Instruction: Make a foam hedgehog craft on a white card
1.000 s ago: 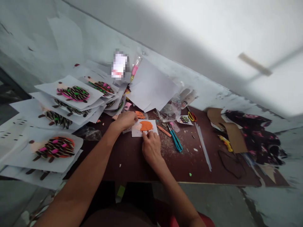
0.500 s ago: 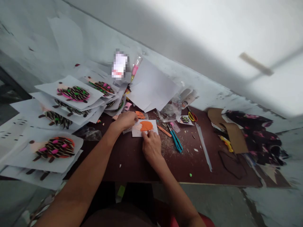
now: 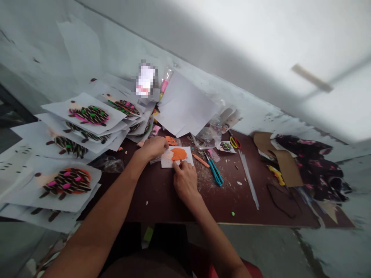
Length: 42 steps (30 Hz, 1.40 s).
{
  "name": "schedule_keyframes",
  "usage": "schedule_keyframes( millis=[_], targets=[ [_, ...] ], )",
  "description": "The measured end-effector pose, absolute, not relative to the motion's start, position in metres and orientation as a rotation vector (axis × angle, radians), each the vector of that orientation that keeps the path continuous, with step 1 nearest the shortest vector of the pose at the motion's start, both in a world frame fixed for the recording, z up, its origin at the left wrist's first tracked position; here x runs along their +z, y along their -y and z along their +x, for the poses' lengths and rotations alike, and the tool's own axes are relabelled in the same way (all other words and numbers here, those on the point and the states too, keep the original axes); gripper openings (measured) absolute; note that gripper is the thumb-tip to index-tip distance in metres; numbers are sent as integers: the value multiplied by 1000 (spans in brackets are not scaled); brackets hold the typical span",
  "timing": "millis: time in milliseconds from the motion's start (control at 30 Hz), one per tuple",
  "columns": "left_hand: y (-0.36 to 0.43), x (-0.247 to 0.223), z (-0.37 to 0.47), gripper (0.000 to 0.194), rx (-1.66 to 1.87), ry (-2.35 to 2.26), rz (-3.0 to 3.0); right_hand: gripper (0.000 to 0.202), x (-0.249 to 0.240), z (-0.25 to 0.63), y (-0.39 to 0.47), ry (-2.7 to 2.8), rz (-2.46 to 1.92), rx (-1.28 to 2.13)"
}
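Observation:
A small white card (image 3: 165,163) lies on the dark table, bearing a flattened orange clay oval (image 3: 179,154) with a pale clay patch (image 3: 168,155) at its left end. My left hand (image 3: 155,148) is at the card's upper left edge, fingers bent and closed; what its fingertips hold, if anything, is hidden. From the front, my right hand (image 3: 185,177) reaches over the card's lower edge. Its fingers are curled together, the tips at the lower rim of the orange oval, and nothing nameable shows between them. Behind the card lies more orange clay (image 3: 171,141).
Sheets with clay hedgehogs (image 3: 89,115) are piled at left. Right of the card lie an orange stick (image 3: 201,160), teal-handled scissors (image 3: 216,173), yellow-and-red scissors (image 3: 235,142), clear sticks (image 3: 249,180) and a yellow glue gun (image 3: 276,175). White paper (image 3: 185,108) leans against the wall.
Hardly anything differs. My right hand's fingertips have shifted very slightly at the oval's lower rim; my left hand and the card stay in place.

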<state>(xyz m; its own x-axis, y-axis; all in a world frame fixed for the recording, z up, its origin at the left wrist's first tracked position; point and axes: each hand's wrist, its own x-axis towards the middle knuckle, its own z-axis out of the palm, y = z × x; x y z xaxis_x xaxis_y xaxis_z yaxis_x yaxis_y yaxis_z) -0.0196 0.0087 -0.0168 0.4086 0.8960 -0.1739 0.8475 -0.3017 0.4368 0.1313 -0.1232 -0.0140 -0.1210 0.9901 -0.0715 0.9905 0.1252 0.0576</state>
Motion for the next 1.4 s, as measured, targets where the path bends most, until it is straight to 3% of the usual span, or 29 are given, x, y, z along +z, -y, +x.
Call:
schedule_keyframes(
  millis=[867,1033,1167,1300,1400],
  targets=[
    [-8,-16,-18,36,128,-1507,2199,50,-14,137,133,-2383,2064,-93],
    [-10,-18,-20,35,187,-1524,2157,38,-10,155,135,-2418,2207,-73],
    [-12,-17,-22,29,450,-1451,2106,28,1,175,114,-2401,2368,-88],
    [-13,-15,-16,36,742,-1326,1930,23,13,184,85,-2519,2560,-354],
    [-13,-17,-10,39,936,-1238,1787,28,13,179,68,-2662,2451,-941]
  ],
)
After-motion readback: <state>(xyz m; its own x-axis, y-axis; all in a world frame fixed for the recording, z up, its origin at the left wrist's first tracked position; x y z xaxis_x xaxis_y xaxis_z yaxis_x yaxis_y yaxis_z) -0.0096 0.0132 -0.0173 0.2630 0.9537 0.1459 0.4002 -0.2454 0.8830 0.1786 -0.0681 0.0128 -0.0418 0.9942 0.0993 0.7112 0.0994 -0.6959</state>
